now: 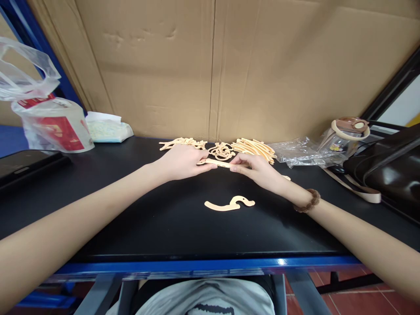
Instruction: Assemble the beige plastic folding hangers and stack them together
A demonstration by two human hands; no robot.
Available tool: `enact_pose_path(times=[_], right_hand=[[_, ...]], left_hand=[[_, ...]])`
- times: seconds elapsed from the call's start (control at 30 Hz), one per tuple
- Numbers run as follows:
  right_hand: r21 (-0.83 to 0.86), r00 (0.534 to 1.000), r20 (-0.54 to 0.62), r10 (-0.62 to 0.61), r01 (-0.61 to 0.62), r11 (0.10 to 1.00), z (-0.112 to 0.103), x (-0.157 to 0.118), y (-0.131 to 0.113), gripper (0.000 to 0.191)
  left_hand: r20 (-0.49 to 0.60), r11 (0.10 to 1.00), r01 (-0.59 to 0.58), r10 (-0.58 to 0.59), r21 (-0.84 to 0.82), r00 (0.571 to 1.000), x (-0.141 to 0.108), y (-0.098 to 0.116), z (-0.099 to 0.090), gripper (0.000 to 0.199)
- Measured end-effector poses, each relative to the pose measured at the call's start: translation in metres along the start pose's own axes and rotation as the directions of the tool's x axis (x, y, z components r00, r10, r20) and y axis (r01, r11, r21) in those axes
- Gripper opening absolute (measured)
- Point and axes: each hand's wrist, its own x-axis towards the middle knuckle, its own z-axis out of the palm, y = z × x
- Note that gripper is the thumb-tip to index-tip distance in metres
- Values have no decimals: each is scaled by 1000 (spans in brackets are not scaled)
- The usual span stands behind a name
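Over the middle of the black table, my left hand [183, 162] pinches one end of a pale peach, slim curved plastic piece [223, 164]. The other end sits between the closed fingertips of my right hand [256, 168]. A small slot shows along its edge, and my fingers hide both ends. Nearer to me lies a hook-shaped piece [228, 205] of the same colour, a long curved arm with a bent hook at its right. Just behind my hands are a pile of small pieces [187, 142], a pile of ring-like pieces [222, 151] and a stack of long curved strips [254, 148].
Clear plastic wrapping [300, 151], a drinking bottle [344, 135] and a dark bag [393, 170] are at the right. On the left stand a bagged paper tub [62, 127], a tissue pack [108, 129] and a phone [29, 164]. Cardboard [157, 65] walls the back.
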Motion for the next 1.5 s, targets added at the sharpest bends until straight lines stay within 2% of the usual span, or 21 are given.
enact_pose_path(times=[0.17, 0.3, 0.43, 0.53, 0.6, 0.73, 0.83, 0.9, 0.97, 1.03, 1.07, 1.13, 1.2, 1.27, 1.4, 1.5], right_hand=[[-28, 1000, -29, -9, 8, 1000, 1, 0, 2, 15], [-104, 997, -78, -12, 4, 995, -2, 0, 7, 17], [-211, 997, -63, -45, 31, 977, -6, 1, 16, 17], [-257, 997, 13, -73, 74, 964, -8, 4, 22, 19], [-296, 996, 33, -85, 91, 951, -9, 5, 23, 21], [-339, 994, -28, -105, 89, 937, -12, 4, 20, 24], [-305, 992, -103, -72, 37, 952, -14, 5, 20, 31], [-223, 989, -150, -12, -22, 975, -14, 5, 21, 34], [-124, 982, -174, 76, -99, 987, -13, 7, 23, 35], [-62, 973, -160, 169, -180, 982, -12, 7, 23, 36], [-53, 968, -142, 205, -214, 975, -12, 8, 22, 36], [-77, 962, -111, 250, -259, 963, -11, 7, 21, 37], [-123, 961, -101, 259, -271, 955, -11, 7, 20, 38], [-162, 962, -104, 253, -267, 950, -10, 6, 20, 39], [-176, 967, -80, 240, -251, 952, -10, 6, 23, 39], [-141, 968, -63, 241, -248, 958, -10, 7, 26, 35]], left_hand=[[-32, 991, 80, -84, -107, 996, 0, -2, 1, 39], [-105, 998, -9, 2, -70, 994, 1, -7, 4, 23], [-166, 996, -59, 48, -60, 985, 2, -17, 11, 30], [-205, 988, -15, -17, -155, 979, 4, -26, 17, 30], [-242, 960, 31, -102, -279, 965, 6, -30, 17, 26], [-252, 817, 70, -257, -572, 933, 8, -31, 8, 27], [-194, 692, 62, -285, -719, 939, 8, -26, 2, 24], [-127, 579, 61, -280, -813, 951, 8, -20, -1, 21], [-38, 415, 84, -278, -906, 960, 8, -14, -2, 21], [46, 268, 121, -270, -956, 962, 7, -7, -3, 23], [72, 235, 137, -265, -962, 962, 6, -3, -4, 24], [82, 267, 150, -249, -952, 965, 5, 1, -5, 29], [70, 368, 149, -218, -918, 973, 4, 4, -5, 36], [108, 438, 167, -155, -883, 982, 4, 3, -4, 44], [257, 465, 230, -5, -855, 966, 4, -1, 3, 59], [295, 502, 234, 45, -833, 954, 3, 0, 4, 64]])
